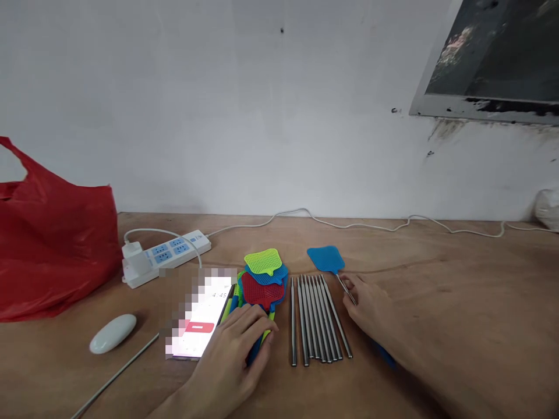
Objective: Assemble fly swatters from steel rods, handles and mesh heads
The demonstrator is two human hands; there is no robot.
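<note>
My left hand (238, 343) lies on the handles of a stack of fly swatters (263, 279), whose green, blue and red heads fan out toward the wall; its fingers curl over the handles. My right hand (371, 308) pinches the thin metal rod of a single blue fly swatter (325, 258) lying on the wooden table (437, 302); a blue handle end pokes out under my forearm. Between my hands lie several metal rods (317, 317), side by side.
A lit phone (198, 320) lies left of the swatter stack. Farther left are a white oval object (112, 333), a white power strip (163, 254) with a cable along the wall, and a red plastic bag (48, 244). A loose rod (113, 375) lies at the front left.
</note>
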